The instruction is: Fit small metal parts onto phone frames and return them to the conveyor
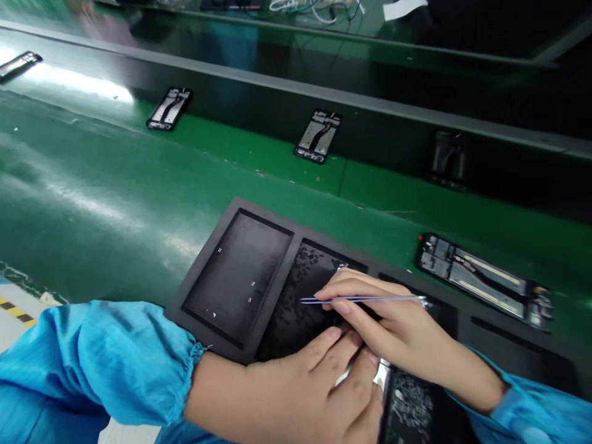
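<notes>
My right hand (374, 320) pinches slim metal tweezers (361, 300), their tips pointing left over a speckled black recess of a dark grey foam tray (296, 231). My left hand (324, 388) lies below it, its fingers curled over the edge of a dark phone frame (407, 407) at the bottom of the view. A silver strip (382, 374) shows by those fingertips. Most of that frame is hidden by my hands and the picture's lower edge. Blue sleeves cover both forearms.
A green conveyor belt (139, 203) runs across the view, with a grey rail (296, 86) along its far side. Several opened phone frames lie on it, the closest (483, 280) just beyond the tray. Cables (319, 9) lie farther back.
</notes>
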Available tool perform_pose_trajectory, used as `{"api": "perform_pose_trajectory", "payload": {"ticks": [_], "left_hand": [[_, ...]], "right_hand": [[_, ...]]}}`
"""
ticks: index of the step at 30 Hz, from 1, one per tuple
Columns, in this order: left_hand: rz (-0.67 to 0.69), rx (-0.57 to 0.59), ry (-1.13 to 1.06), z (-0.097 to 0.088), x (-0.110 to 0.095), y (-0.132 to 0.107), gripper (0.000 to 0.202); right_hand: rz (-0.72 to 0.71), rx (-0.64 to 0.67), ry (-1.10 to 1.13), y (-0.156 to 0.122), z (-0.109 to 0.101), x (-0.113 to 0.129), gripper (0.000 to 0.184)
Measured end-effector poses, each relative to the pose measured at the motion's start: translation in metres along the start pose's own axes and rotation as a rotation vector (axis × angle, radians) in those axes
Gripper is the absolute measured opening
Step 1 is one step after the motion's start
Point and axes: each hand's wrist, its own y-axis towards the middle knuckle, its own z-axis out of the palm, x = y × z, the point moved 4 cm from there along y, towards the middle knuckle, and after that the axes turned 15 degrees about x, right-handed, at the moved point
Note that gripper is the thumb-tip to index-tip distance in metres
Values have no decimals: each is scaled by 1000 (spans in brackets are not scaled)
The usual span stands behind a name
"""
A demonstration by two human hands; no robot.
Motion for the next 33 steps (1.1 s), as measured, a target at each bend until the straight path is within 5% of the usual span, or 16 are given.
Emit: {"api": "perform_pose_trajectory", "payload": {"ticks": [18,21,24,26,29,33], "left_hand": [[-9,-15,-34,3,0,0,48],[-3,9,-73,4,-1,-1,51],[-30,33,-205,0,0,-3,55],[-42,-11,-300,-10,6,-4,50],[-110,1,-447,-26,33,2,24],[-480,235,-826,-23,88,22,22]], "right_hand": [[-2,55,-19,-1,1,0,19],[133,-125,-70,-5,-10,6,14],[344,-546,-31,-22,-24,12,3],[439,-769,-5,-36,-24,13,16],[513,-830,22,-48,-12,10,26],[549,-814,-50,-50,-2,9,28]]}}
